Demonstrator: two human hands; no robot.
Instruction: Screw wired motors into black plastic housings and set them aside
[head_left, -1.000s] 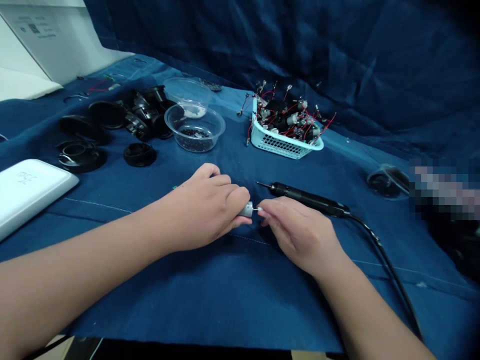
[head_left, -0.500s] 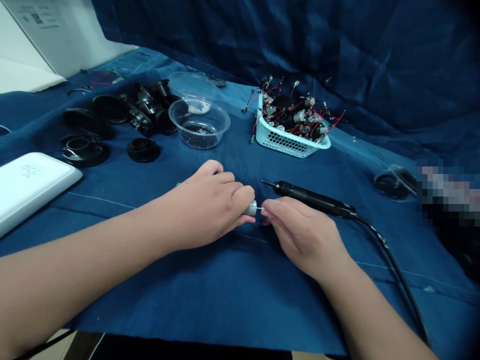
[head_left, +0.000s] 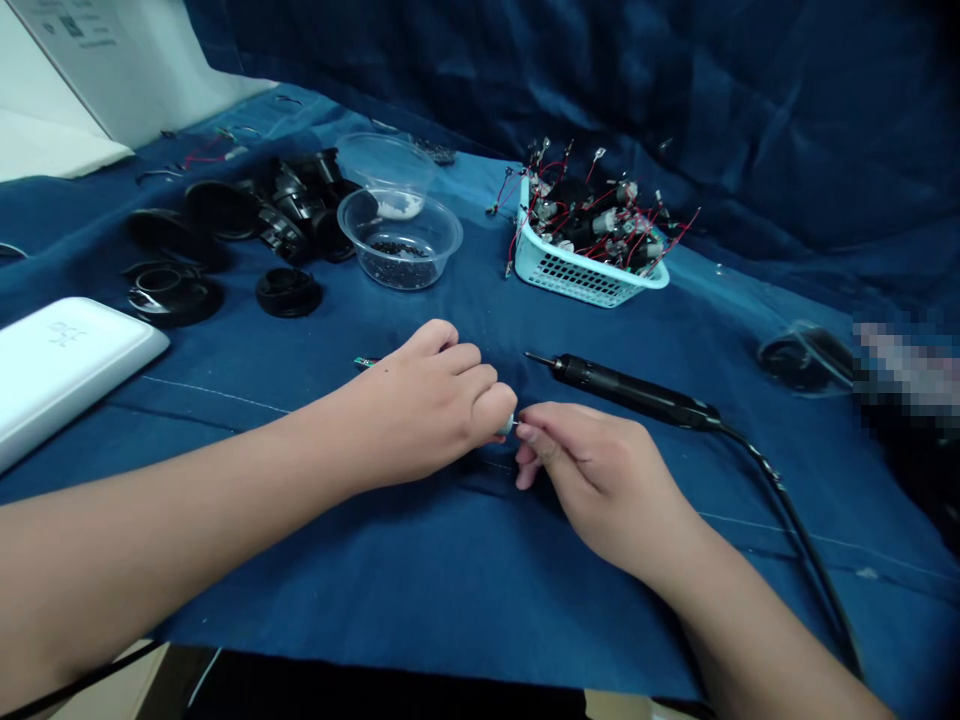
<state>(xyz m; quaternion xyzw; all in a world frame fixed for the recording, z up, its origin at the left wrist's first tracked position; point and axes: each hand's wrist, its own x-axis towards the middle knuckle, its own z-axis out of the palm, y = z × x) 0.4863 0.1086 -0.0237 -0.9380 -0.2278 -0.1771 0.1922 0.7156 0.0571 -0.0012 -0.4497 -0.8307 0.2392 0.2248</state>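
Note:
My left hand (head_left: 450, 400) is closed around a small silver motor (head_left: 508, 425); only its end shows past the fingers. Thumb and fingers of my right hand (head_left: 600, 460) pinch the thin shaft at that end, and the fingertips nearly meet the other hand. A small green circuit board (head_left: 365, 362) pokes out behind my left wrist; whether it is wired to the motor is hidden. Just beyond my right hand lies a black electric screwdriver (head_left: 637, 390), its bit pointing left.
A light blue basket (head_left: 577, 280) holds several motors with red wires. Clear plastic bowls (head_left: 405, 272), one with small dark screws, stand left of it. Black round housings (head_left: 289, 292) lie further left, near a white box-shaped device (head_left: 75, 370). A blurred person's hand is at far right.
The motor's silver end, plainly visible before, is now mostly covered by my left hand. My right fingers have curled and turned at the shaft. The view has shifted slightly.

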